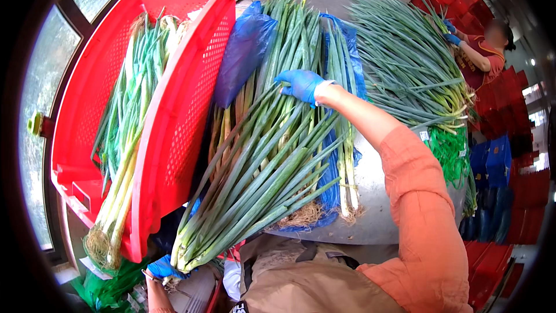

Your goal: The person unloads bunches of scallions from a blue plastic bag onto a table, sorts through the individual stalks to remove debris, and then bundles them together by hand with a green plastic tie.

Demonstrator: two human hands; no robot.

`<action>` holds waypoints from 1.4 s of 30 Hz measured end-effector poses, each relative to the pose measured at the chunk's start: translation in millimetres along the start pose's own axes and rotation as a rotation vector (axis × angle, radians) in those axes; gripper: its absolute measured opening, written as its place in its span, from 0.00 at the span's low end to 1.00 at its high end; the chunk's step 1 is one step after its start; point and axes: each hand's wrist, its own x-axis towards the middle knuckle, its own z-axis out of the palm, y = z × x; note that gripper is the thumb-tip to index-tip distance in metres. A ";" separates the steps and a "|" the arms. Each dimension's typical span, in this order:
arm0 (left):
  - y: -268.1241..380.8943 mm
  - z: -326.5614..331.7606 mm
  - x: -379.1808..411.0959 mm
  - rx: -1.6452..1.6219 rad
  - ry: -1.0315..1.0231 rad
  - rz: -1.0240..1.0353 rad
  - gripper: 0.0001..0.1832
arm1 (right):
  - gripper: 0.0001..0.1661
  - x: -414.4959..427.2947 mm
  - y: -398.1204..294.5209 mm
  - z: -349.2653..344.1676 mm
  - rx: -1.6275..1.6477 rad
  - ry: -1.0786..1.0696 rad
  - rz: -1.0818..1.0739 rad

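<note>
My left hand (167,268), in a blue glove, grips a bunch of long green onions (247,182) by the pale root end at the bottom left. Their leaves fan up and right across the metal table. My right hand (300,86), also blue-gloved, is at the upper leaves, with its thumb and fingers closed around leaf tips. Beneath lies a pile of green onions (291,34) on blue plastic sheeting (331,184), with brown roots (302,216) towards me. A smaller group of green onions (345,169) lies to the right, its stalks tied near the roots.
At left stands a tilted red plastic crate (173,139) holding netted green onions (130,113). A large green onion heap (404,56) covers the table's right, where a co-worker's gloved hands (451,32) touch it. Green netting (447,152) hangs at the metal table (373,182) edge.
</note>
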 end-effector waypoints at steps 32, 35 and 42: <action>-54.1 115.2 -4.8 -0.384 0.318 0.659 0.22 | 0.70 -86.0 -440.9 188.4 -0.008 -0.577 -0.385; -57.7 90.9 -0.3 -0.248 0.043 0.510 0.29 | 0.49 -109.1 -430.3 213.7 -0.541 -0.400 -0.426; -33.4 85.0 -32.7 -0.362 -0.071 0.596 0.47 | 0.32 -156.2 -420.9 262.0 -0.479 0.049 -0.530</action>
